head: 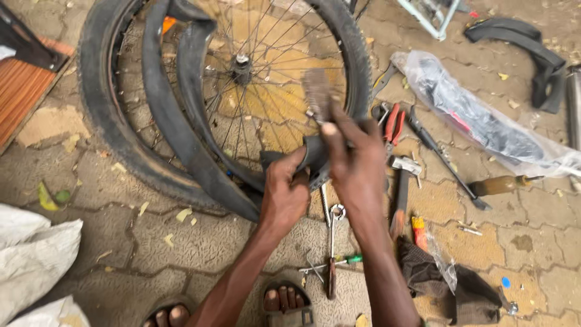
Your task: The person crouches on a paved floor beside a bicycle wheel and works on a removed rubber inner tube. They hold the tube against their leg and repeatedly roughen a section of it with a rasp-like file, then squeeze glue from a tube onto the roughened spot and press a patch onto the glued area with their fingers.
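Black rubber inner tube [181,115] loops out of the bicycle wheel [242,66] lying flat on the paving, beside a loose tyre [103,115]. One fold of the tube is pulled toward the person and pinched up between both hands.

Left hand [285,194]: fingers curled tight, gripping the folded tube from below and its near side. Right hand [357,163]: closed around a rasp-like scuffing tool [317,91], motion-blurred, so its exact kind is unclear; its working end points up and away, toward the hub [241,63].

Key relation: the tube fold sits between the hands, directly under the tool's lower end; the left hand is touching it, the right one just above. Tube's long axis at the fold runs roughly left–right; the tool's axis runs near–far, crossing it.

Nearby on the paving: red-handled pliers [392,124], a hammer [402,181], a wooden-handled screwdriver [499,184], a plastic-wrapped bundle [478,115]. Sandalled toes [285,300] show at bottom edge.
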`<state>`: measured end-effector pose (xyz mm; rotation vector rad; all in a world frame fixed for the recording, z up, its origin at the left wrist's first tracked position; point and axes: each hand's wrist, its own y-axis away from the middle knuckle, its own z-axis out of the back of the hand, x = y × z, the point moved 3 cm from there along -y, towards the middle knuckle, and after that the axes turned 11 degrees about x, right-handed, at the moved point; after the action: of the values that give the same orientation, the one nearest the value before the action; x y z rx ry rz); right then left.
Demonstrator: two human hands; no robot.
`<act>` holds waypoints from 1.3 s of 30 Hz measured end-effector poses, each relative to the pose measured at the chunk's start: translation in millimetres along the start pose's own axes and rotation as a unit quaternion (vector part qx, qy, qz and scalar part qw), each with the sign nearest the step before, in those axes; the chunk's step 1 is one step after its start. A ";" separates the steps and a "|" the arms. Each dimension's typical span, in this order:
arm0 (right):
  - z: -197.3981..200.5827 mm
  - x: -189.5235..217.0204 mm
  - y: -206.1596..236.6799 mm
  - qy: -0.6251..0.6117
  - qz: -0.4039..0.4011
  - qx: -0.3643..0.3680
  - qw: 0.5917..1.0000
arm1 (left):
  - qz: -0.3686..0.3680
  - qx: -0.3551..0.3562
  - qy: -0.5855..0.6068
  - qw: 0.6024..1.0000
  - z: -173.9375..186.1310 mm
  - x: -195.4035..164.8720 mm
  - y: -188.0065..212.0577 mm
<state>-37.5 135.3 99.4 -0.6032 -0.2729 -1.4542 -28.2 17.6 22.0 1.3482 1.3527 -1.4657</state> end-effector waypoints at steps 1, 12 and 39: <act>1.6 -2.4 12.5 -0.023 -0.021 0.010 0.999 | 0.022 0.004 0.008 1.000 2.4 0.8 1.0; -10.8 11.6 -0.7 0.051 0.019 0.001 0.999 | 0.027 -0.002 0.036 0.999 -8.3 4.9 4.8; -9.4 11.4 9.1 0.020 0.000 -0.019 1.000 | 0.029 -0.017 0.089 0.995 -9.9 0.6 7.6</act>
<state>-28.9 120.7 95.8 -0.6041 -0.2152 -1.4727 -18.9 25.8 20.7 1.5138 1.4309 -1.3034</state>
